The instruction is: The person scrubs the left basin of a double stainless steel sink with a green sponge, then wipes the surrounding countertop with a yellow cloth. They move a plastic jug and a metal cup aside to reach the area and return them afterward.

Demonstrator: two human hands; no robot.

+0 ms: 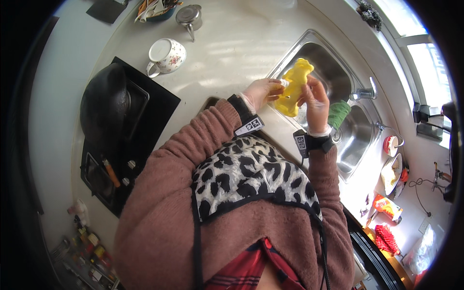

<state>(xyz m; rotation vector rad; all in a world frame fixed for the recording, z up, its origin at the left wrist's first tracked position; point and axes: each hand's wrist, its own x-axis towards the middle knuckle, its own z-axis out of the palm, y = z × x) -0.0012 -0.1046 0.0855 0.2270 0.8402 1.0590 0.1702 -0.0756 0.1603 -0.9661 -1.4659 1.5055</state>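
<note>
A crumpled yellow cloth [296, 87] is held up over the near edge of the double-bowl steel sink [311, 34]. My right hand [316, 99] pinches its right side between thumb and fingers. At its left side, the fingers of my left hand [262, 92] are closed on the edge. Thin see-through gloves cover both hands, and each wrist bears a black strap with a printed marker. A green cloth [339, 114] hangs over the divider between the bowls, just right of my right hand. Part of the left bowl is hidden behind the yellow cloth.
A flowered enamel mug [174, 58] lies tipped on the counter beside a small metal pot [189, 18]. To the left, a black wok [103, 105] sits on the gas hob [159, 94]. The faucet [364, 93] stands behind the sink; a red-and-white cup [390, 145] is at the right.
</note>
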